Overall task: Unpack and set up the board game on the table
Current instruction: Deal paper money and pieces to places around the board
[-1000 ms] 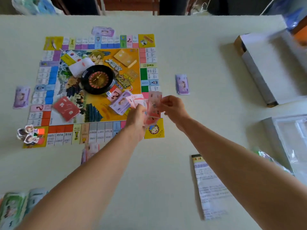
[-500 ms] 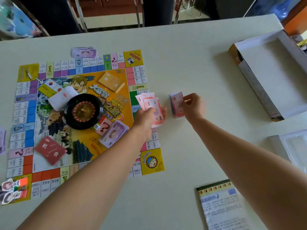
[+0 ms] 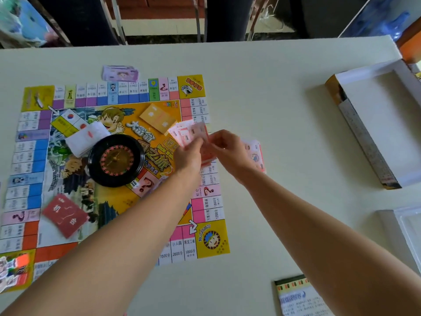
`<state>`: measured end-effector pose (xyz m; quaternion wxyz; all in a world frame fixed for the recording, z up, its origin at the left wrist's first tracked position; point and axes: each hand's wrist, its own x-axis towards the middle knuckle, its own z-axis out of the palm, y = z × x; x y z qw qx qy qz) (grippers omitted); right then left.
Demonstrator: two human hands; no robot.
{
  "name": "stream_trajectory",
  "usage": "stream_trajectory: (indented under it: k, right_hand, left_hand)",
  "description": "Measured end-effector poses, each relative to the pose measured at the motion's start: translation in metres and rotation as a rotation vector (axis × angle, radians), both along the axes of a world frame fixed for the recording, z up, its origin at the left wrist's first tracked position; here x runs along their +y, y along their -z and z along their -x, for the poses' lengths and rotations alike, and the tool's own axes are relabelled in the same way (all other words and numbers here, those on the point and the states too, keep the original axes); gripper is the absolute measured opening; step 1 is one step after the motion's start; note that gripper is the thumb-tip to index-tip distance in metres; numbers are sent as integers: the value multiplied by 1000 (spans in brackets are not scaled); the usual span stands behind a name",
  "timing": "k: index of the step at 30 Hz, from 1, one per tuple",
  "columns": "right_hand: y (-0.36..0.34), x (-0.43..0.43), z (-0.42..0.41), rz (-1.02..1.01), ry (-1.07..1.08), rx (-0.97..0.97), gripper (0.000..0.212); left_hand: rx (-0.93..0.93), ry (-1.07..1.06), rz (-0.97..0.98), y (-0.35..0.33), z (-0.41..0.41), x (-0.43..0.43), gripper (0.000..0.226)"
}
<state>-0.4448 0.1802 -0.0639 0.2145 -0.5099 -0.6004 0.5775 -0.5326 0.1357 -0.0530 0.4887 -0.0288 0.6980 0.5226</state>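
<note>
my left hand (image 3: 189, 155) grips a fan of pink notes (image 3: 188, 132) above the right edge of the board (image 3: 211, 238), and my right hand (image 3: 229, 148) pinches the same notes. just right of it a pink pile (image 3: 255, 153) lies on the surface (image 3: 273, 87), the open box (image 3: 387, 124) well apart.

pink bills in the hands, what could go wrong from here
1. The left hand holds the bills in a loose fan while the right hand pinches one; some may slip onto the board.
2. The left forearm hangs over the board beside the die and could knock it.
</note>
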Motion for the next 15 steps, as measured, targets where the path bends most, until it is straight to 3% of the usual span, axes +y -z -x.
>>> stream_trajectory:
  k: [2, 9, 11, 15]
  right_hand:
    - [-5, 7, 19, 21, 7, 19, 6]
    - [0, 28, 116, 21, 77, 29, 12]
    - [5, 32, 149, -14, 90, -16, 5]
    - [8, 52, 211, -126, 40, -112, 15]
  left_hand:
    - [2, -2, -3, -7, 19, 3, 11]
    - [181, -97, 43, -16, 118, 6, 27]
    - [204, -163, 38, -14, 150, 5, 33]
    - [257, -208, 65, -14, 201, 5, 28]
